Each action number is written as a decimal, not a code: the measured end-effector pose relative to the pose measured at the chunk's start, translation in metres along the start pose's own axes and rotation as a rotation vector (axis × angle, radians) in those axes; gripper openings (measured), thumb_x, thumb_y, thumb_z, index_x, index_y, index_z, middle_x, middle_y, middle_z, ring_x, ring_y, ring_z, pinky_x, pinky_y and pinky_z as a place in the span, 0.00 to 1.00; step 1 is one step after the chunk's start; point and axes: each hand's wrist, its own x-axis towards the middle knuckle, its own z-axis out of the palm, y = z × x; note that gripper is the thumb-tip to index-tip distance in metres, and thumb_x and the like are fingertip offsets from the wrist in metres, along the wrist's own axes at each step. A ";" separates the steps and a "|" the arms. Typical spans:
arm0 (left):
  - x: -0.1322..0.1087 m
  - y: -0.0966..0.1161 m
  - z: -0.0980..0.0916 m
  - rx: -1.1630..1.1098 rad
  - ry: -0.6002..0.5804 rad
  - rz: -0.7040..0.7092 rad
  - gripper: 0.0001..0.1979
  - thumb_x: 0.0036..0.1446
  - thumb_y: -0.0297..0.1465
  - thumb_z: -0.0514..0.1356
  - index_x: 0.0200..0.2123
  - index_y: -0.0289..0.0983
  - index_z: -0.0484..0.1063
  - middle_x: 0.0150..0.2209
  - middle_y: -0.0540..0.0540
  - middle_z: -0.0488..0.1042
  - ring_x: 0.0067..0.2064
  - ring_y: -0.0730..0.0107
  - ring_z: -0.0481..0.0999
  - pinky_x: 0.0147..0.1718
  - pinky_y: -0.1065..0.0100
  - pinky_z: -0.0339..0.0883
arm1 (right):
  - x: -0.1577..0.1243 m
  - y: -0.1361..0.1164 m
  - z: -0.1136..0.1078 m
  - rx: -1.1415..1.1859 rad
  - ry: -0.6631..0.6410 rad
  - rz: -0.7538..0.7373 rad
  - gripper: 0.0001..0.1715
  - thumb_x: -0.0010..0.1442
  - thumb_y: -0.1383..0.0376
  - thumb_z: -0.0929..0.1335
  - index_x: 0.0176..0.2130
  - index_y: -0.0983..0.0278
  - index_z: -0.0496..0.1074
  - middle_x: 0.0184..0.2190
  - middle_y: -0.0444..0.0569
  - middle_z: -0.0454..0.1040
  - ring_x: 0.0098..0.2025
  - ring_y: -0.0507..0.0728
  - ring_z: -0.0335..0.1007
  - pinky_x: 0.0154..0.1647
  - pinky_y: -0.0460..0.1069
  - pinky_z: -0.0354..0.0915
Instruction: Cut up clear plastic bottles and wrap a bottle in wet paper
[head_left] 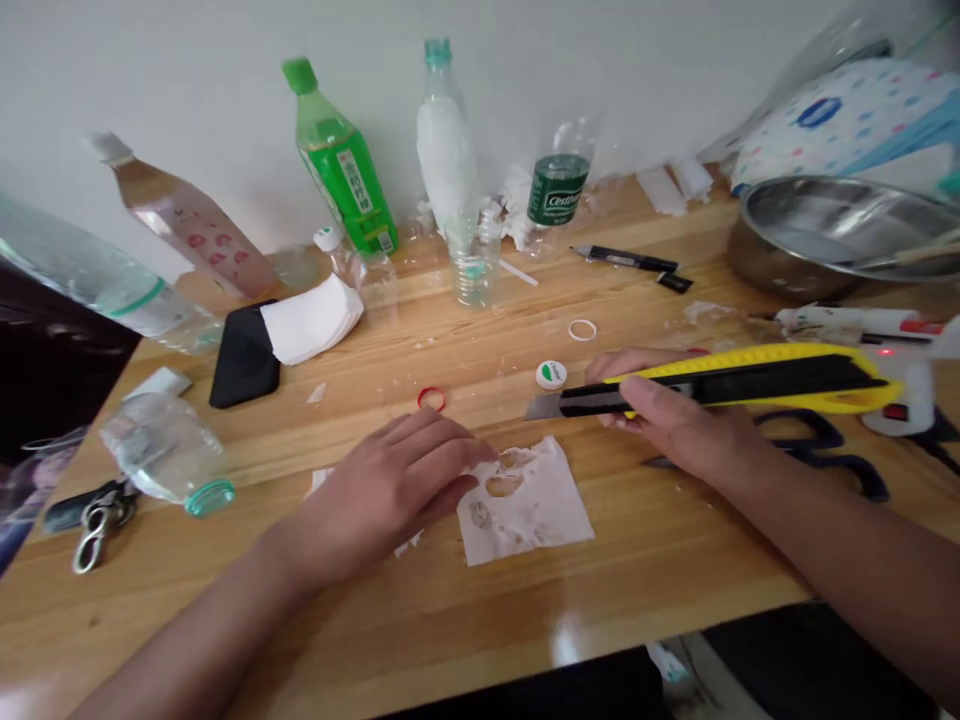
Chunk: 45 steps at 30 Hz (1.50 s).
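My right hand [675, 415] is closed around a yellow and black utility knife [757, 380], held over the table. Its blade [543, 406] is out and points left. Under the blade's side of the table lies a torn, stained white tissue [555, 500] with holes in it. My left hand [401, 485] rests at the tissue's left edge, fingers stretched out and touching it; the thumb is partly hidden. A white bottle cap [551, 375] with a green mark sits just beyond the blade tip. Close to my left fingers lies a red ring [431, 399]. Dark-handled scissors [817, 450] lie partly under my right forearm.
Along the wall stand a green drink bottle [352, 190], a tissue-stuffed clear bottle [444, 160] and a cut bottle [559, 190]. A steel bowl [795, 265] is at right, near a glue gun [904, 385]. Leftward are a black phone [244, 360] and a bottle piece [161, 450].
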 end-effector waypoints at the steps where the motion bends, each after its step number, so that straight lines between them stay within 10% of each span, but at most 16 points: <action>1: 0.003 0.002 0.004 -0.023 -0.013 -0.006 0.10 0.66 0.26 0.55 0.50 0.37 0.66 0.46 0.44 0.75 0.47 0.66 0.74 0.48 0.63 0.69 | 0.001 0.001 0.001 0.004 -0.027 -0.004 0.24 0.63 0.45 0.67 0.30 0.61 0.73 0.29 0.46 0.71 0.30 0.53 0.67 0.28 0.48 0.64; 45: 0.024 0.035 0.021 0.250 -0.240 -0.156 0.19 0.61 0.23 0.54 0.54 0.39 0.58 0.43 0.43 0.75 0.41 0.61 0.78 0.37 0.62 0.72 | 0.010 -0.008 0.010 -0.038 0.031 0.041 0.26 0.61 0.43 0.65 0.26 0.61 0.67 0.24 0.44 0.68 0.27 0.52 0.63 0.28 0.47 0.61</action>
